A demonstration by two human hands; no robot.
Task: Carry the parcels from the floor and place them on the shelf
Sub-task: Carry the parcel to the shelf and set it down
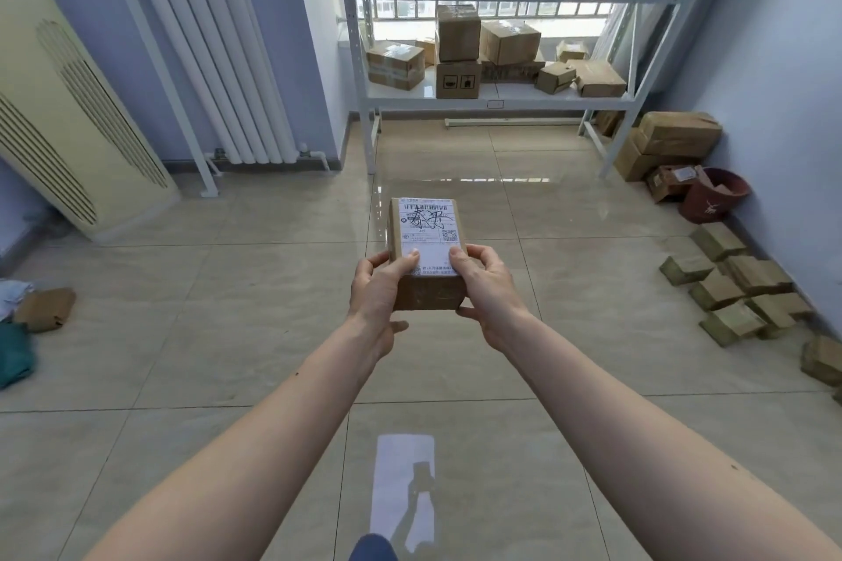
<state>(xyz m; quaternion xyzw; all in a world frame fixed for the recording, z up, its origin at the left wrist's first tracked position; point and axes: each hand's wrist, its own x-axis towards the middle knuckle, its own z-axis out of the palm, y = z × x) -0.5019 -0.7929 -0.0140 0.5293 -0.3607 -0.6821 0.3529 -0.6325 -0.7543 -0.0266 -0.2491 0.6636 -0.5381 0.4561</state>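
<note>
- A small brown parcel (427, 255) with a white shipping label on top was held out in front of the person, above the tiled floor (228, 333).
- The left hand (380, 292) clasped its left side, thumb pressed on the label.
- The right hand (485, 287) clasped its right side, thumb on the label too.
- Ahead stood a white metal shelf (496, 98), its lower level carrying several cardboard boxes (458, 32).
- More parcels (738, 287) lay on the floor along the right wall, near a red bucket (713, 196).
</note>
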